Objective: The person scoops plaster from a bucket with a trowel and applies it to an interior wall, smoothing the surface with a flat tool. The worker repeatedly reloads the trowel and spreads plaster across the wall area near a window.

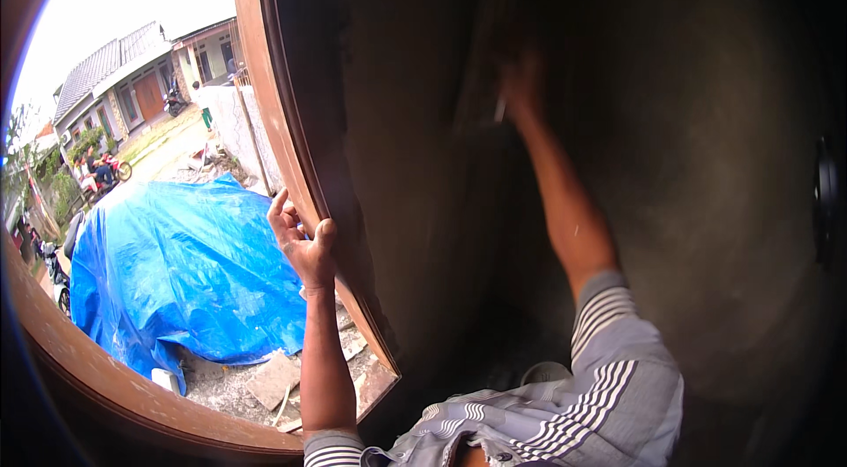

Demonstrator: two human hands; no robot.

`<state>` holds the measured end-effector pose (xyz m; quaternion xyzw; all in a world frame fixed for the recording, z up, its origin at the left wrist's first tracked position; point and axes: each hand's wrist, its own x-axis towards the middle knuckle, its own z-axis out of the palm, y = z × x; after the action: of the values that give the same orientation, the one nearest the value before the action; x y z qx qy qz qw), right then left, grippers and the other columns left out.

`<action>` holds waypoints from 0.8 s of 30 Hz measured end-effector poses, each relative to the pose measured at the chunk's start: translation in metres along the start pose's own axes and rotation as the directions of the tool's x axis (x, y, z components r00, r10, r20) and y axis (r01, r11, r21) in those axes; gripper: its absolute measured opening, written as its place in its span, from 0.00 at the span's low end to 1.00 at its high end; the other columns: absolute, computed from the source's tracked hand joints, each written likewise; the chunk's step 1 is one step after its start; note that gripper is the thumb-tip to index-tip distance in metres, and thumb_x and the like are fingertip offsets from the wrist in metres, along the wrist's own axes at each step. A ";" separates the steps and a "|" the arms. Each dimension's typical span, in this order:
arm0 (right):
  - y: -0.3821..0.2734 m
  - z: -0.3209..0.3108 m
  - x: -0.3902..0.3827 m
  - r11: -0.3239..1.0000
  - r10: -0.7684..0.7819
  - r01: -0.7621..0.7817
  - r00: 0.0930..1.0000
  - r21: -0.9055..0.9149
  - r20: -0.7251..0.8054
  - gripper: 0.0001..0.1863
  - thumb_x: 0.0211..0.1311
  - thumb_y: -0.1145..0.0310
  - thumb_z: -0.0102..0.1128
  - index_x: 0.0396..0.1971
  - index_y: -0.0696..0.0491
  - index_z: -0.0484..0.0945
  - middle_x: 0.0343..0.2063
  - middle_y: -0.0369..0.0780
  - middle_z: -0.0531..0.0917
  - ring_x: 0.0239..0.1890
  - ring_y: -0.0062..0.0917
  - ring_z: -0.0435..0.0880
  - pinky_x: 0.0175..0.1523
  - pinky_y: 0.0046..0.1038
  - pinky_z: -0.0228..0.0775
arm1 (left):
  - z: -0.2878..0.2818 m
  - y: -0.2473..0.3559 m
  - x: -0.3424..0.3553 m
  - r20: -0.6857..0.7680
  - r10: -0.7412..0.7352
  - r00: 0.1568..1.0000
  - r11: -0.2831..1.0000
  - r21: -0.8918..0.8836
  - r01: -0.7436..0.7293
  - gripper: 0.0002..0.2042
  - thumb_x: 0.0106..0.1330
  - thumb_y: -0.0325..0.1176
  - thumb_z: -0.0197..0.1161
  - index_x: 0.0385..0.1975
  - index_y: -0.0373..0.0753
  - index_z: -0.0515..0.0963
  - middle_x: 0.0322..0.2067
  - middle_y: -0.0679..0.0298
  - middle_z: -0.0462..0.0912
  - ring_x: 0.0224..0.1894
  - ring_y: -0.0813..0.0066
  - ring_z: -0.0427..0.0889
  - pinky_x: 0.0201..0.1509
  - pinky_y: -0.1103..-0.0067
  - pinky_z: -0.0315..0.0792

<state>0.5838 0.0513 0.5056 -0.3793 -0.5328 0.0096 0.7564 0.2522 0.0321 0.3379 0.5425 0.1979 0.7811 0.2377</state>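
My left hand [304, 246] is closed on the upright of a wooden window frame [296, 136], thumb on the inner side and fingers around the outer edge. Raised high against a dark grey wall [415, 167], my right hand [522, 83] is smeared by motion. It seems closed on a long, flat, pale tool [483, 48], whose outline is too blurred and dim to name its exact kind. The tool lies close to the wall surface; whether it touches cannot be seen.
Outside the opening, a blue tarpaulin [190, 264] covers a heap, with rubble and broken slabs [272, 381] beside it. People on a red motorcycle [122, 171] are farther off, before houses [132, 83]. The frame's lower rail [132, 401] curves below. A dark round object [826, 194] is at far right.
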 end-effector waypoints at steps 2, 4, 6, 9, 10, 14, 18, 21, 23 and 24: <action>-0.021 0.026 -0.062 0.993 0.019 -0.024 0.999 0.112 0.043 0.19 0.54 0.68 0.66 0.44 0.58 0.73 0.26 0.36 0.80 0.20 0.16 0.73 0.21 0.19 0.66 | 0.001 0.005 0.007 0.011 0.019 1.000 1.000 0.009 -0.019 0.47 0.45 0.60 0.73 0.60 0.39 0.59 0.37 0.63 0.73 0.34 0.81 0.75 0.33 0.86 0.71; -0.044 0.053 -0.102 0.986 -0.008 -0.010 0.994 0.166 0.106 0.18 0.53 0.69 0.66 0.42 0.59 0.74 0.27 0.37 0.80 0.23 0.17 0.75 0.26 0.21 0.68 | -0.005 0.003 0.007 0.026 0.016 1.000 1.000 0.013 -0.016 0.45 0.46 0.57 0.74 0.59 0.39 0.59 0.36 0.64 0.74 0.35 0.81 0.76 0.32 0.86 0.72; -0.063 0.071 -0.121 0.989 -0.037 0.014 0.987 0.147 0.155 0.16 0.50 0.72 0.67 0.38 0.62 0.74 0.32 0.41 0.80 0.36 0.24 0.79 0.42 0.28 0.72 | -0.002 0.004 0.006 0.022 -0.014 1.000 1.000 -0.011 0.015 0.44 0.47 0.55 0.74 0.59 0.39 0.59 0.36 0.63 0.74 0.35 0.80 0.76 0.33 0.85 0.73; -0.086 0.096 -0.111 0.967 -0.170 0.189 0.978 -0.169 0.116 0.19 0.50 0.69 0.68 0.39 0.63 0.75 0.26 0.38 0.81 0.22 0.21 0.76 0.30 0.27 0.71 | -0.006 0.009 0.005 0.038 -0.006 0.999 0.999 0.032 0.004 0.42 0.51 0.57 0.70 0.59 0.36 0.59 0.38 0.61 0.76 0.38 0.78 0.76 0.40 0.82 0.71; -0.073 0.104 -0.095 0.923 -0.350 0.338 0.936 -0.186 -0.036 0.19 0.49 0.69 0.68 0.39 0.63 0.75 0.26 0.38 0.82 0.23 0.23 0.77 0.31 0.28 0.71 | -0.003 0.010 0.005 0.046 -0.006 0.999 1.000 0.022 0.005 0.42 0.52 0.56 0.71 0.59 0.36 0.59 0.38 0.61 0.76 0.38 0.77 0.76 0.41 0.81 0.71; 0.021 0.080 0.002 0.932 -0.316 0.269 0.931 -0.244 -0.180 0.18 0.49 0.69 0.66 0.39 0.62 0.77 0.30 0.40 0.82 0.28 0.26 0.78 0.34 0.30 0.73 | 0.006 0.014 0.003 0.075 -0.034 0.997 0.999 0.011 0.033 0.40 0.53 0.53 0.71 0.58 0.37 0.58 0.39 0.60 0.76 0.39 0.77 0.76 0.41 0.81 0.71; 0.011 0.032 -0.054 0.999 0.024 -0.024 1.000 -0.023 -0.006 0.17 0.53 0.70 0.64 0.42 0.59 0.76 0.33 0.41 0.82 0.28 0.22 0.78 0.31 0.29 0.72 | -0.007 0.009 0.006 0.058 0.049 0.997 0.999 0.014 -0.050 0.37 0.55 0.48 0.71 0.59 0.38 0.58 0.38 0.61 0.76 0.38 0.78 0.76 0.40 0.81 0.71; 0.029 0.013 -0.166 0.999 -0.025 0.022 0.992 -0.028 -0.125 0.18 0.53 0.69 0.68 0.42 0.59 0.75 0.32 0.38 0.81 0.29 0.20 0.77 0.33 0.25 0.73 | 0.001 0.006 0.004 0.058 0.037 0.998 0.999 -0.010 -0.037 0.37 0.56 0.47 0.71 0.59 0.38 0.58 0.37 0.61 0.76 0.38 0.78 0.76 0.40 0.82 0.71; 0.022 0.017 -0.243 0.998 0.010 -0.015 0.996 -0.054 -0.089 0.20 0.53 0.71 0.68 0.44 0.61 0.74 0.38 0.42 0.81 0.40 0.27 0.79 0.48 0.29 0.72 | -0.001 0.005 0.005 0.083 0.044 0.996 0.999 0.010 -0.045 0.37 0.57 0.47 0.69 0.59 0.37 0.57 0.37 0.61 0.76 0.38 0.78 0.76 0.40 0.84 0.70; 0.003 0.024 -0.270 0.996 0.048 -0.052 0.998 -0.076 -0.048 0.20 0.53 0.70 0.68 0.44 0.61 0.74 0.37 0.42 0.82 0.39 0.25 0.80 0.46 0.27 0.73 | -0.002 0.006 0.005 0.091 0.036 0.995 0.999 0.007 -0.037 0.37 0.57 0.47 0.69 0.59 0.37 0.56 0.37 0.61 0.76 0.38 0.78 0.76 0.40 0.84 0.70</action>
<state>0.4490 -0.0463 0.2920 -0.4217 -0.5056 -0.0009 0.7527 0.2477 0.0297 0.3444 0.5818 0.1802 0.7591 0.2297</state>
